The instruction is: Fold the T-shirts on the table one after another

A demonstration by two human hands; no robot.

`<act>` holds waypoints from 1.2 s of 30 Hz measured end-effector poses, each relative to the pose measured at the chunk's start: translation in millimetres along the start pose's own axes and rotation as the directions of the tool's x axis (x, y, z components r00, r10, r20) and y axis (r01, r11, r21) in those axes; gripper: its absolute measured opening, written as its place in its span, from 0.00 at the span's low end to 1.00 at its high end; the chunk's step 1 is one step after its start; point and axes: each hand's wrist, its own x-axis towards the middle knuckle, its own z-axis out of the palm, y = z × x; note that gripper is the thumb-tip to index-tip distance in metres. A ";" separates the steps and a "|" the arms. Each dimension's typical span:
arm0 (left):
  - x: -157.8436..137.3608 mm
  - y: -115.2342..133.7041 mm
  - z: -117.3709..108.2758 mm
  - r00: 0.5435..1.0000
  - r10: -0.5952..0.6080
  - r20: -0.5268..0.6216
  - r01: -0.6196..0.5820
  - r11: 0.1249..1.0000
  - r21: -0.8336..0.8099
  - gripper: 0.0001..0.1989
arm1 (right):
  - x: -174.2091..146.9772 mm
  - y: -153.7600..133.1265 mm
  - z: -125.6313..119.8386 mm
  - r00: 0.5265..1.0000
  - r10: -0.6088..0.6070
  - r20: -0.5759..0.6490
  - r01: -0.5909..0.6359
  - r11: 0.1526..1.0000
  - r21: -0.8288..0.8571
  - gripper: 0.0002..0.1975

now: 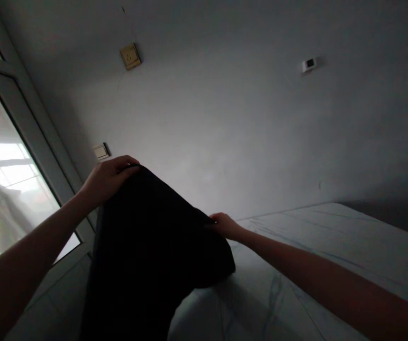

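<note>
A black garment [147, 255] hangs from both hands in the middle of the view. Its outline flares at the right like a short sleeve, but its details are lost in the dark. My left hand [116, 173] pinches the upper left corner between thumb and fingers. Lower and to the right, my right hand [225, 225] grips the upper edge. Between the two hands that edge runs taut and slopes down to the right. The garment's lower end passes out of view at the bottom.
A white surface with bluish marble-like veins [317, 246] spreads at the lower right against the grey wall [225, 118]. A framed glass door or window [12, 166] stands at the left. The wall bears a socket [130, 56], a switch [101, 151] and a small white device [309, 65].
</note>
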 end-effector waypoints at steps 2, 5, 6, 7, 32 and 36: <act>11.5 6.6 -15.6 0.993 0.053 -0.107 -0.041 0.992 0.116 0.25 | 5.0 -21.5 -34.5 0.995 0.018 -0.099 -0.013 0.999 0.051 0.13; 31.4 14.4 -42.5 0.966 0.089 -0.244 -0.026 0.969 0.247 0.25 | 10.7 -61.0 -92.9 0.980 -0.108 -0.167 0.122 0.990 0.075 0.20; 38.0 16.3 -52.9 0.958 0.099 -0.270 -0.018 0.958 0.287 0.27 | 11.5 -74.9 -113.9 0.968 -0.182 -0.172 0.194 0.980 0.053 0.22; 44.1 18.2 -63.8 0.949 0.107 -0.298 -0.005 0.946 0.323 0.28 | 11.5 -88.9 -135.2 0.951 -0.257 -0.173 0.265 0.964 0.024 0.23; 69.3 71.1 -128.0 0.945 0.038 -0.324 0.026 0.982 0.189 0.25 | -79.2 -258.1 -326.0 0.868 -0.287 -0.406 0.285 0.956 -0.066 0.10; 68.5 61.9 -114.3 0.992 -0.054 -0.117 0.054 0.999 -0.001 0.27 | -99.5 -255.2 -323.6 0.926 -0.291 -0.240 0.293 0.956 -0.027 0.14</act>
